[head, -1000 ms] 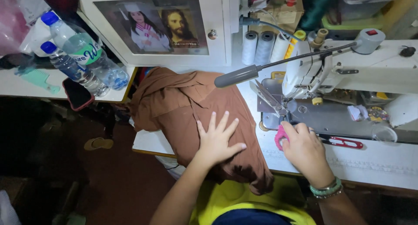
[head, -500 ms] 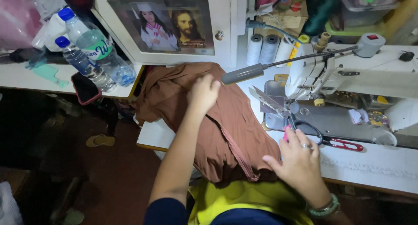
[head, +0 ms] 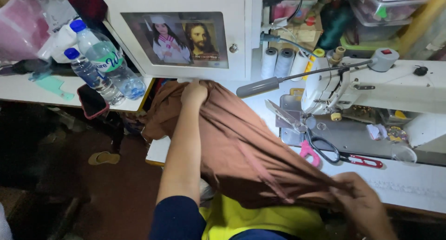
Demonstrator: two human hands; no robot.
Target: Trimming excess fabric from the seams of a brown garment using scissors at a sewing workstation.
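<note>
Left hand [head: 194, 92] clenched on brown fabric [head: 241, 151] far end; right hand [head: 367, 205] gripping near end.

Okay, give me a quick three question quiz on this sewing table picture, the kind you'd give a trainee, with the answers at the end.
1. True or false: both hands grip the brown fabric.
2. Which lies nearest the pink-handled scissors? A) black-handled scissors B) water bottles C) thread spools
3. Where is the left hand relative to the right hand?

Key
1. True: each hand grips one end of the cloth, which is pulled taut between them.
2. A: they lie side by side on the bed of the sewing machine.
3. Farther from the person, near the white cabinet; the right hand is close to the body, at the table's near edge.
</note>
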